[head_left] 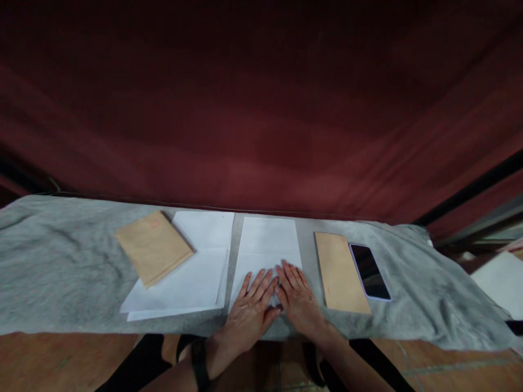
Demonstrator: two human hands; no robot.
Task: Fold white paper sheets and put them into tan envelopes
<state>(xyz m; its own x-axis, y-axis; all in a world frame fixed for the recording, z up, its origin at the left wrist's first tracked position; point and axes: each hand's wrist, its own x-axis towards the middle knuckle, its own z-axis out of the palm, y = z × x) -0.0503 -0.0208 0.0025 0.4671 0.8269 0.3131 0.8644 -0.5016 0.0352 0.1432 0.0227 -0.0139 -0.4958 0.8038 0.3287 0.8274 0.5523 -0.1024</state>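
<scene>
A white sheet of paper (267, 236) lies in front of me on the grey cloth, with a faint crease across it. My left hand (254, 299) rests flat on its near part, fingers stretched out. Beside it, my right hand (297, 294) also lies flat on the sheet's near right side, fingers extended. The two hands almost meet at the thumbs and index fingers, and they cover the near edge of the paper. Neither holds anything.
Left of the sheet are white papers (183, 283), with brown envelopes (155, 247) partly on top. To the right lie a brown envelope (341, 272) and a phone (370, 270). Grey cloth (61, 261) covers the table; a dark red curtain (261, 136) hangs behind.
</scene>
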